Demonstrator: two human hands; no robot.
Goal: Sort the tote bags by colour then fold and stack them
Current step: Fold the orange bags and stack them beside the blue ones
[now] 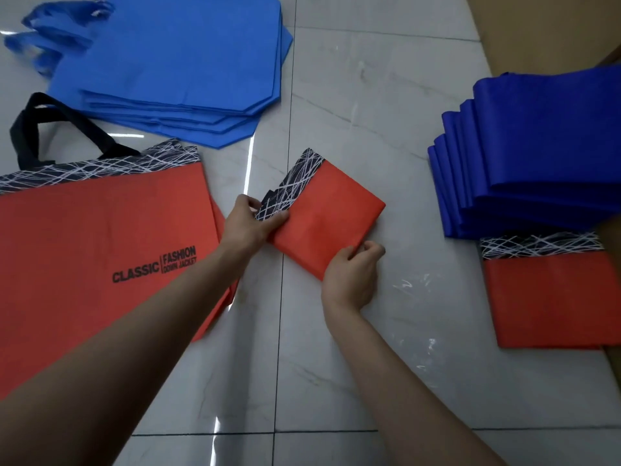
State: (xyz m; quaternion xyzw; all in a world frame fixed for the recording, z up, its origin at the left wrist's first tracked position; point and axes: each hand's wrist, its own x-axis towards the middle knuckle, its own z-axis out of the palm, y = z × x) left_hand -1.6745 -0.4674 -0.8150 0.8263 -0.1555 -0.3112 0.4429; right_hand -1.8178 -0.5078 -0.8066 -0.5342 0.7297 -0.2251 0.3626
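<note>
A folded red tote bag (331, 215) with a black band of white lines lies on the floor in the middle. My left hand (248, 223) pinches its patterned left corner. My right hand (353, 275) grips its near edge. To the left lies a pile of unfolded red tote bags (84, 250) printed "CLASSIC FASHION", with black handles. Behind it is a pile of flat light blue tote bags (174, 62). At the right sits a stack of folded dark blue bags (537, 163), and in front of it a folded red bag (544, 297).
The floor is glossy grey marble tile (336, 364) with dark grout lines. Brown cardboard (544, 28) lies at the far right, under the folded stacks.
</note>
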